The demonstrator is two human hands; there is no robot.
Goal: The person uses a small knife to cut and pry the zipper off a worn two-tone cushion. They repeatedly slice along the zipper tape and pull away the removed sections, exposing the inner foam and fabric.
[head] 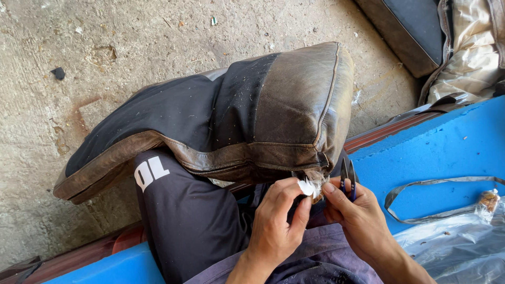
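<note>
A worn seat cushion (247,115), black and brown leather, rests on my knee and the concrete floor. My left hand (276,221) pinches a frayed white bit of fabric (307,186) at the cushion's lower right corner. My right hand (357,218) holds small blue thread snips (348,176), blades pointing up, right beside that corner. Both hands nearly touch at the frayed spot.
I sit on a blue surface (447,147) with a red-brown edge. A grey strip (431,184), clear plastic sheet (457,247) and a small wrapped item (488,201) lie at right. Another cushion (415,26) and beige cover (468,58) lie at top right. Concrete floor (79,52).
</note>
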